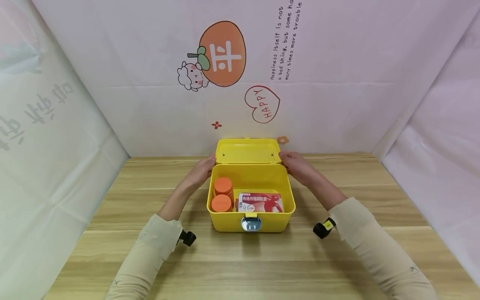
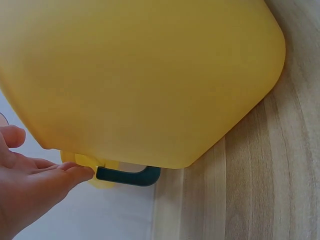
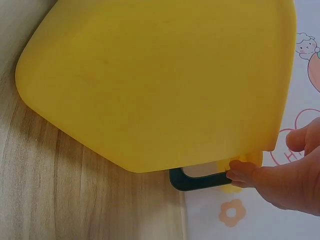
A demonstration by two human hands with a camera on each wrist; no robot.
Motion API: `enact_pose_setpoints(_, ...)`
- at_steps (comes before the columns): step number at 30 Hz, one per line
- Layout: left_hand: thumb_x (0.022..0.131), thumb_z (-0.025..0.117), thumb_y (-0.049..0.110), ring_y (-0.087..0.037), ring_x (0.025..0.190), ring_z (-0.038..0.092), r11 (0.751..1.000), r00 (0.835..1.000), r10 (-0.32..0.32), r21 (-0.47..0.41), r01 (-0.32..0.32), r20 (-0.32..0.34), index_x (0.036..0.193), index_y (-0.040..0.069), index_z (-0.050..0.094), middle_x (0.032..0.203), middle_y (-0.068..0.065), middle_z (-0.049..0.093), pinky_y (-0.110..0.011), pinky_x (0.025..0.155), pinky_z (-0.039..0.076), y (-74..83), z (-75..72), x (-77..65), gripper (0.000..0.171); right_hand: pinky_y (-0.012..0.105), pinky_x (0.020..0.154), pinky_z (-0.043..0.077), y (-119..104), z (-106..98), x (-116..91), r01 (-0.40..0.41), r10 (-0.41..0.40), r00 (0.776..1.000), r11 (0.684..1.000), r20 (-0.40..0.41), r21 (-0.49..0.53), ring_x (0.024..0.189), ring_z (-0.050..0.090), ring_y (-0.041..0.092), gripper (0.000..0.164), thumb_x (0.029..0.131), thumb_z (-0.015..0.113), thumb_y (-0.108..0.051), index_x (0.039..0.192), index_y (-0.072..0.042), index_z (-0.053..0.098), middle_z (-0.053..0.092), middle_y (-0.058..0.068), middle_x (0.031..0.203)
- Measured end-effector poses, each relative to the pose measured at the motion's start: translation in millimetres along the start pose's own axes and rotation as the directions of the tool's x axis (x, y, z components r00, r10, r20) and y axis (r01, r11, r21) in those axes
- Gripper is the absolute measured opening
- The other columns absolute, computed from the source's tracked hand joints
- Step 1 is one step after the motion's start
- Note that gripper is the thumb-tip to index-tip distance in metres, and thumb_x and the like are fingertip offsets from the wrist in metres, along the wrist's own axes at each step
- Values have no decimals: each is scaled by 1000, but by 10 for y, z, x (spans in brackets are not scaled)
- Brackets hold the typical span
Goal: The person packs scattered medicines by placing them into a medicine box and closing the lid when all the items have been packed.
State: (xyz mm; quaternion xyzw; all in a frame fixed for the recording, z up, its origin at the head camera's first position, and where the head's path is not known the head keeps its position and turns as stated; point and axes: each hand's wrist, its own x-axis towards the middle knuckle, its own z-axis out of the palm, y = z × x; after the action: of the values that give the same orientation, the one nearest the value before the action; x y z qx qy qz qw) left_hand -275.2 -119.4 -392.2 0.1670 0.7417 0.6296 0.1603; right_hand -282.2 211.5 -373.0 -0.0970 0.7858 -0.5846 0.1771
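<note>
A yellow lidded box [image 1: 249, 224] stands on the table, its lid [image 1: 247, 152] tipped back open toward the wall. Inside are two orange-capped round containers [image 1: 222, 203] at the left and a red-and-white medicine carton [image 1: 260, 203]. My left hand [image 1: 202, 171] touches the lid's left side with fairly straight fingers, thumb held apart. At the lid's right side, my right hand [image 1: 298, 166] does likewise. Both wrist views show the fingertips beside the box's dark green handle [image 2: 132, 177], which hangs behind the box.
A silver-grey latch [image 1: 251, 224] hangs on the box's front. The wood-grain table [image 1: 247, 271] meets a printed white cloth wall [image 1: 337, 116] just behind the lid. Cloth also hangs along the left and right sides.
</note>
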Motion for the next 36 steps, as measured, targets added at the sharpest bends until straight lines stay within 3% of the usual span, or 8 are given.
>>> enact_pose_setpoints(8,111,19,23,-36,151,27,999,999,29,-20,-28,22,157,-5,16,163,-23,23,-54,124,21,-4,-10,21,54,17,83,51,-9,9,-20,7,-7,1000,1000,-26,-7,91,56,13,47,111,28,-23,135,14,44,56,19,118)
enact_pose_setpoints(16,111,18,19,-34,154,17,999,998,51,-10,-50,33,158,-4,12,167,-19,12,-55,125,17,29,-19,17,53,16,85,51,-58,17,-56,0,0,999,1000,-48,5,95,55,14,49,111,28,-24,141,12,41,54,21,125)
enact_pose_setpoints(21,111,19,19,-32,155,14,999,998,50,0,-50,25,158,-3,9,168,-18,8,-52,125,16,56,-25,-3,53,33,107,47,-98,15,-64,-3,4,999,1000,-49,29,111,54,22,49,111,26,-22,147,10,36,50,26,138)
enact_pose_setpoints(24,110,19,17,-32,155,11,998,998,61,-7,-61,27,158,-3,5,168,-18,5,-52,125,14,68,-34,-9,54,47,118,37,-112,10,-56,10,-8,999,998,-46,57,130,48,32,49,111,25,-19,152,9,29,44,28,148)
enact_pose_setpoints(27,110,20,17,-32,156,7,997,997,75,-16,-75,26,158,-4,3,168,-18,2,-53,126,11,78,-43,-13,54,51,121,29,-118,3,-45,24,-20,999,996,-46,82,141,40,38,50,111,24,-16,154,9,24,39,28,153)
enact_pose_setpoints(36,110,23,19,-31,156,1,999,999,54,7,-54,4,158,-4,1,168,-17,-2,-53,126,11,126,-59,-15,57,54,120,29,-129,-8,-27,45,-41,997,996,-58,74,143,39,39,50,111,28,-15,155,7,22,38,26,155)
